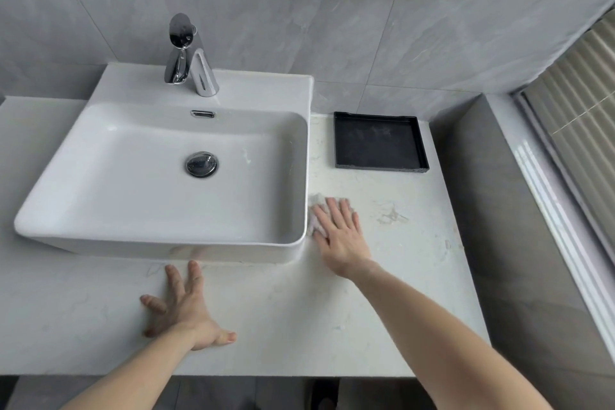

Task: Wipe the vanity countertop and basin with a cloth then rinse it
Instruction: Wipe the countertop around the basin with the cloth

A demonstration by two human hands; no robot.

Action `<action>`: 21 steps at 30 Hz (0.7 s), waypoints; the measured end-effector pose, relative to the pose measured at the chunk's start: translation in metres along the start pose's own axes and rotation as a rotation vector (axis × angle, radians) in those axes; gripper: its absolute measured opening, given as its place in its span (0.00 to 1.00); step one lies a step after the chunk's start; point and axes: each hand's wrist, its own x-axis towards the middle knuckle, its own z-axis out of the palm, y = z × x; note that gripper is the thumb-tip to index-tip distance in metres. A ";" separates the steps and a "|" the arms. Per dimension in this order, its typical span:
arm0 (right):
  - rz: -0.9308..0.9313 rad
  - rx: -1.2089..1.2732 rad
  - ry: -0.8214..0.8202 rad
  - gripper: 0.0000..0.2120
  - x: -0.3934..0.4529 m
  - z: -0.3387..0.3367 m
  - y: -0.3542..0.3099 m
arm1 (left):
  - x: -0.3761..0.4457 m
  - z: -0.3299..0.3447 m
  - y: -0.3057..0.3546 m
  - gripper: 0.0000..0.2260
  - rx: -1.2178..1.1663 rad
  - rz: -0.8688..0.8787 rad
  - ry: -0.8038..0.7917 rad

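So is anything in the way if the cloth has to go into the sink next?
Only the basin wall. The cloth lies under the right hand beside the basin's right side, so it must lift over the rim. Nothing lies inside the basin.

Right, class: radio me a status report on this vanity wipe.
Right hand flat on cloth, beside basin. Left hand braced on countertop. Black tray ahead.

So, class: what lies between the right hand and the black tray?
In the head view, only bare countertop lies between the right hand, which presses the cloth, and the black tray.
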 end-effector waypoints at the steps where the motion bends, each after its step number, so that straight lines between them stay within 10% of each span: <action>1: 0.048 0.008 0.029 0.28 -0.004 -0.004 0.017 | 0.000 0.000 0.000 0.73 -0.002 0.003 0.001; 11: 0.659 0.122 0.275 0.23 -0.068 -0.084 0.155 | -0.001 -0.001 0.000 0.73 -0.011 -0.003 -0.002; 15: 0.366 0.183 0.319 0.23 -0.044 -0.074 0.089 | -0.003 -0.002 0.000 0.73 -0.004 -0.010 -0.006; 21: 0.034 0.033 -0.065 0.32 -0.009 -0.008 -0.028 | -0.001 -0.001 0.000 0.74 0.012 -0.014 -0.003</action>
